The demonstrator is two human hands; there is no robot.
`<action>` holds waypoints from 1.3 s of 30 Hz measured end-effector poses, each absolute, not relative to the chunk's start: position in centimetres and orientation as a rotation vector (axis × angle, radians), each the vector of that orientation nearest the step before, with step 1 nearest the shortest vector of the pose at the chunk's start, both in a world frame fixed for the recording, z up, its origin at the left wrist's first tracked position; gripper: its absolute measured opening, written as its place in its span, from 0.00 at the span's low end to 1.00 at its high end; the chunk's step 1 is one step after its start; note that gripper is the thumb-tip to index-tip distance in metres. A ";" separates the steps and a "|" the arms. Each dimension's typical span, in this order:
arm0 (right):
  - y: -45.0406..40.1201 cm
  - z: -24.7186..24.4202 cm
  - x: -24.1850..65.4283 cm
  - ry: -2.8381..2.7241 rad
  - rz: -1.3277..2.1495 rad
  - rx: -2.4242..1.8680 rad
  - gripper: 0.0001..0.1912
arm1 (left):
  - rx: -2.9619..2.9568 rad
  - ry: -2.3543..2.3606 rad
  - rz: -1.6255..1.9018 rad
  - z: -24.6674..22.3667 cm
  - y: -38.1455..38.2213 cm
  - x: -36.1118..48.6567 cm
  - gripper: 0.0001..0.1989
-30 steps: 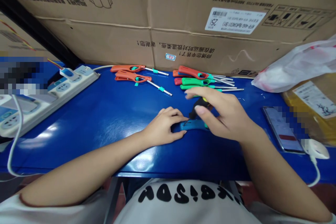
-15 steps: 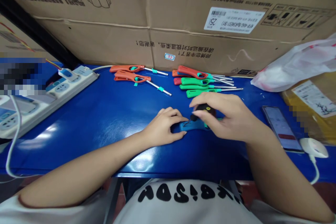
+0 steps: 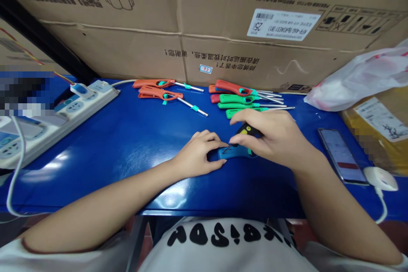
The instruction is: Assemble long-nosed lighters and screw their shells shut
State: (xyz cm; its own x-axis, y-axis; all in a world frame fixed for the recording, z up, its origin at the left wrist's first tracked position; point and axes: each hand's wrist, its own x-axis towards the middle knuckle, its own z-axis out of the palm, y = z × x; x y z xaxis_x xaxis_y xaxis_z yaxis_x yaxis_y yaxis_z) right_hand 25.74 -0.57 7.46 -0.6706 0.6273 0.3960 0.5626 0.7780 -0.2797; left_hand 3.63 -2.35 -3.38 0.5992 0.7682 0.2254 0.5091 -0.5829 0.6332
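A blue lighter lies on the blue table, the kind with a long handle and a teal trigger. My left hand pinches its left end between thumb and fingers, pressing it to the table. In my right hand is a screwdriver with a black and yellow handle. Its thin shaft slants down to the left, and the tip meets the lighter's upper face near my left fingers. My right hand covers the lighter's right end. Just behind are several green and red lighters with metal tubes.
Two orange lighters lie at the back left. A power strip with plugs runs along the left. On the right are a phone, a white charger, a plastic bag and a taped parcel. A large carton stands behind.
The screwdriver handle has turned in my right hand, showing more yellow, and that hand's fingers have shifted slightly. My left hand and the blue lighter stay in place.
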 end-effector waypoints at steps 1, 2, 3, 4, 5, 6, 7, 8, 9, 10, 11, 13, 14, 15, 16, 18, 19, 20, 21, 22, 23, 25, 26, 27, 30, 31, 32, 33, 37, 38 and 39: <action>-0.6 7.6 25.7 -2.512 0.251 -0.874 0.14 | 2.307 1.007 0.667 -3.4 -2.4 3.6 0.17; -0.8 7.8 25.8 -2.537 0.340 -0.842 0.16 | 2.301 1.003 0.670 -3.4 -2.4 3.6 0.17; -0.9 8.0 25.8 -2.565 0.421 -0.798 0.17 | 2.296 0.998 0.673 -3.3 -2.4 3.6 0.17; -1.0 8.1 25.8 -2.586 0.459 -0.767 0.17 | 2.295 0.996 0.675 -3.3 -2.4 3.6 0.17; -1.1 8.1 25.8 -2.600 0.444 -0.760 0.16 | 2.297 0.998 0.676 -3.3 -2.4 3.6 0.17; -1.2 8.1 25.8 -2.603 0.376 -0.778 0.13 | 2.301 1.004 0.673 -3.3 -2.4 3.6 0.17; -1.2 8.0 25.7 -2.595 0.275 -0.815 0.11 | 2.307 1.008 0.665 -3.3 -2.4 3.6 0.17; -1.2 7.9 25.6 -2.583 0.183 -0.849 0.10 | 2.313 1.012 0.658 -3.3 -2.4 3.6 0.17; -1.2 7.8 25.5 -2.567 0.118 -0.874 0.12 | 2.318 1.013 0.655 -3.4 -2.4 3.6 0.17; -1.2 7.8 25.5 -2.560 0.114 -0.874 0.13 | 2.320 1.012 0.655 -3.4 -2.4 3.6 0.17; -1.2 7.9 25.4 -2.562 0.158 -0.852 0.13 | 2.319 1.008 0.658 -3.4 -2.4 3.6 0.17; -1.3 8.1 25.4 -2.588 0.321 -0.780 0.16 | 2.312 1.001 0.670 -3.4 -2.4 3.6 0.17; -1.3 8.2 25.4 -2.600 0.373 -0.752 0.16 | 2.310 1.000 0.673 -3.5 -2.4 3.6 0.18; -1.3 8.2 25.4 -2.613 0.381 -0.746 0.15 | 2.309 1.000 0.673 -3.5 -2.4 3.6 0.17; -1.3 8.1 25.3 -2.618 0.332 -0.766 0.13 | 2.312 1.000 0.671 -3.5 -2.3 3.6 0.17; -1.2 7.9 25.3 -2.591 0.136 -0.848 0.10 | 2.325 1.001 0.666 -3.5 -2.3 3.5 0.17; -1.2 7.7 25.3 -2.573 0.050 -0.881 0.10 | 2.330 1.001 0.666 -3.5 -2.3 3.5 0.17; -1.2 7.7 25.3 -2.561 0.007 -0.901 0.12 | 2.333 1.001 0.668 -3.5 -2.3 3.5 0.17; -1.2 7.7 25.4 -2.554 0.015 -0.904 0.13 | 2.332 1.001 0.670 -3.5 -2.4 3.5 0.17; -1.2 7.8 25.4 -2.555 0.069 -0.888 0.14 | 2.327 1.000 0.670 -3.4 -2.4 3.5 0.17; -1.3 8.0 25.5 -2.566 0.157 -0.862 0.15 | 2.319 0.999 0.668 -3.4 -2.4 3.5 0.17; -1.4 8.4 25.6 -2.599 0.333 -0.797 0.16 | 2.307 0.998 0.667 -3.4 -2.4 3.6 0.17; -1.5 8.5 25.6 -2.613 0.366 -0.782 0.15 | 2.306 0.998 0.666 -3.4 -2.4 3.6 0.17; -1.5 8.6 25.5 -2.628 0.343 -0.794 0.14 | 2.308 1.001 0.667 -3.3 -2.4 3.6 0.17; -1.5 8.5 25.4 -2.626 0.075 -0.916 0.13 | 2.316 1.001 0.651 -3.3 -2.3 3.6 0.17; -1.5 8.6 25.4 -2.629 0.017 -0.933 0.15 | 2.317 1.001 0.644 -3.2 -2.3 3.6 0.16; -1.5 8.6 25.4 -2.638 0.014 -0.923 0.16 | 2.315 1.003 0.641 -3.2 -2.3 3.6 0.16; -1.5 8.8 25.5 -2.655 0.067 -0.887 0.16 | 2.310 1.006 0.642 -3.2 -2.3 3.5 0.15; -1.9 9.3 25.7 -2.703 0.426 -0.677 0.14 | 2.295 1.004 0.652 -3.3 -2.4 3.5 0.16; -2.0 9.3 25.6 -2.706 0.429 -0.686 0.14 | 2.300 1.000 0.651 -3.3 -2.4 3.5 0.16; -2.0 9.2 25.5 -2.708 0.370 -0.738 0.12 | 2.309 0.996 0.653 -3.4 -2.4 3.5 0.15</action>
